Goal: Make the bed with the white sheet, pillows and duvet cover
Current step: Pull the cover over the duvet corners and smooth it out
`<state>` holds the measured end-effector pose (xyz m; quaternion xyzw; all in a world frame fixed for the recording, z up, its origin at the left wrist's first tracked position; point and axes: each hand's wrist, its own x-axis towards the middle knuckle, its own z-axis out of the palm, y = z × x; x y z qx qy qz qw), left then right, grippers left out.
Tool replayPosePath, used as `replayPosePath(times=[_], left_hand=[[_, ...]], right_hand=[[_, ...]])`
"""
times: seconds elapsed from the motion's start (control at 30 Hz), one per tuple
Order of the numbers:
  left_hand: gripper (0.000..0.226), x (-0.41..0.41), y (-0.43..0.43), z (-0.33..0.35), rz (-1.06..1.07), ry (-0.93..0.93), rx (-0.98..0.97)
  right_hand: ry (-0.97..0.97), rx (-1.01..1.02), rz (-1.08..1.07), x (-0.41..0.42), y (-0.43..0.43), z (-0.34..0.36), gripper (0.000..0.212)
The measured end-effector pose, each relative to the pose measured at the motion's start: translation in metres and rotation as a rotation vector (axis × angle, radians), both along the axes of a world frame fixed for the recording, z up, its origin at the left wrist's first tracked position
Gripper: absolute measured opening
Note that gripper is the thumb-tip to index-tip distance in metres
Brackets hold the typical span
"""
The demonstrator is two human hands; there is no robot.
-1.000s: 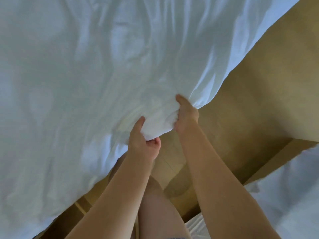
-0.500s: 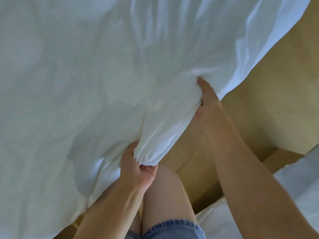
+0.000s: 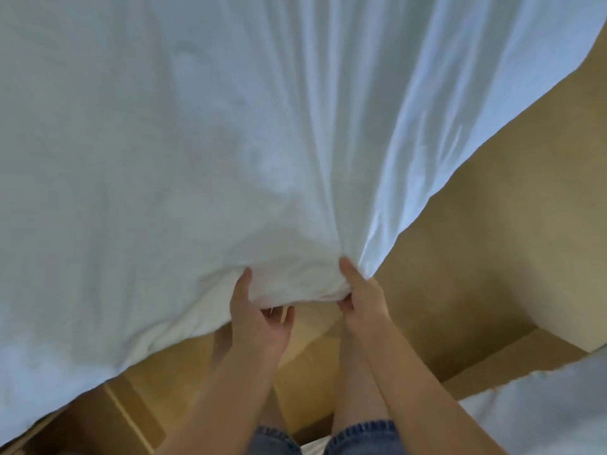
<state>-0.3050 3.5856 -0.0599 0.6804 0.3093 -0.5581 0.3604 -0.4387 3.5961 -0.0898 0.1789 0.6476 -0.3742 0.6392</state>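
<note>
A large white sheet (image 3: 230, 142) fills most of the view, stretched away from me with long folds running toward its near corner. My left hand (image 3: 259, 320) grips the bunched corner from below, thumb on top of the cloth. My right hand (image 3: 361, 297) pinches the same corner just to the right, thumb on the upper side. The two hands are close together, a hand's width apart. The bed under the sheet is hidden.
Tan floor (image 3: 492, 257) shows to the right and below the sheet. A wooden bed-frame edge (image 3: 131, 418) runs under the sheet at lower left. More white bedding (image 3: 542, 412) lies at the lower right corner. My legs in denim shorts (image 3: 345, 438) are at the bottom.
My hands were spread apart on the sheet's edge half a second ago; now they have come back together at the corner. The sheet has pulled taut, its folds running straight toward my hands.
</note>
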Motion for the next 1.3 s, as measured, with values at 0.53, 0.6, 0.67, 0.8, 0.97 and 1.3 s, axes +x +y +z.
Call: replayPosePath(times=[0.53,0.6,0.67,0.8,0.97,1.3], left_hand=[[0.037,-0.084,-0.014,0.034,0.225,-0.088,-0.327],[0.028,-0.093,-0.026,0.04,0.263,-0.124,-0.32],[0.019,-0.104,-0.037,0.04,0.261,-0.138,-0.328],[0.047,-0.145,-0.05,0.035,0.17,0.016,-0.261],[0.026,-0.18,-0.083,0.028,0.146,-0.005,-0.21],[0.015,-0.172,-0.082,0.045,0.27,-0.016,-0.256]], right_hand=[[-0.241,-0.16,0.035,-0.095,-0.165,0.043,0.03],[-0.198,-0.189,0.01,-0.106,-0.172,0.05,0.025],[-0.174,-0.239,-0.039,-0.124,-0.143,0.046,0.02],[-0.104,0.018,-0.06,-0.141,-0.091,0.021,0.047],[-0.185,-0.125,0.018,-0.134,-0.13,0.008,0.04],[-0.158,-0.251,-0.027,-0.178,-0.197,0.022,0.037]])
